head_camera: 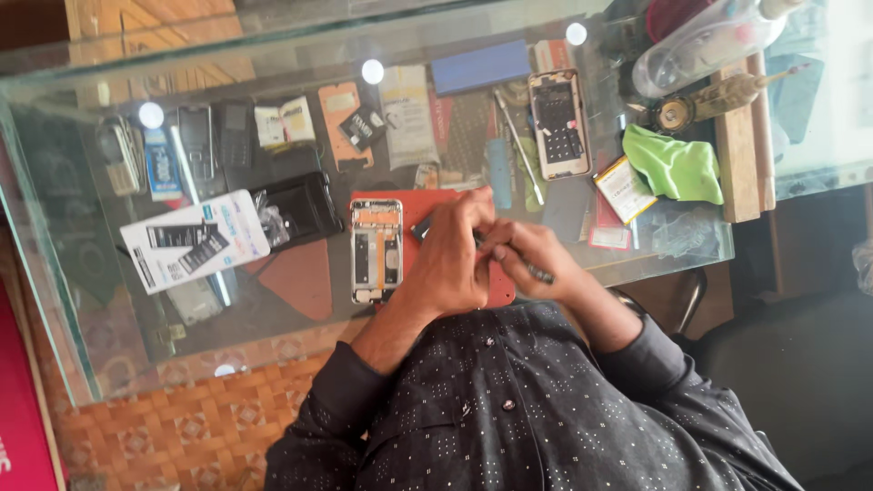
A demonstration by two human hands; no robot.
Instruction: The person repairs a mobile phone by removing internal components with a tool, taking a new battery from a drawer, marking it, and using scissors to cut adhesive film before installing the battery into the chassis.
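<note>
Left hand (452, 259) clamps a small dark part (421, 227) against the red mat (427, 205) at the glass counter's (55, 273) near edge, steadying it. Right hand (527, 259) grips a thin tool (536, 270) pen-fashion. Opened phone (376, 251) lies just beside.

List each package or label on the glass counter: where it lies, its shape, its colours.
White card package: left of the opened phone, rectangular, dark pictures, blue edging.
Pale pouch: far side, centre, tall rectangle.
Orange card: left of the pouch, rectangular.
White-and-yellow labelled flat pack: beside the green cloth.
</note>
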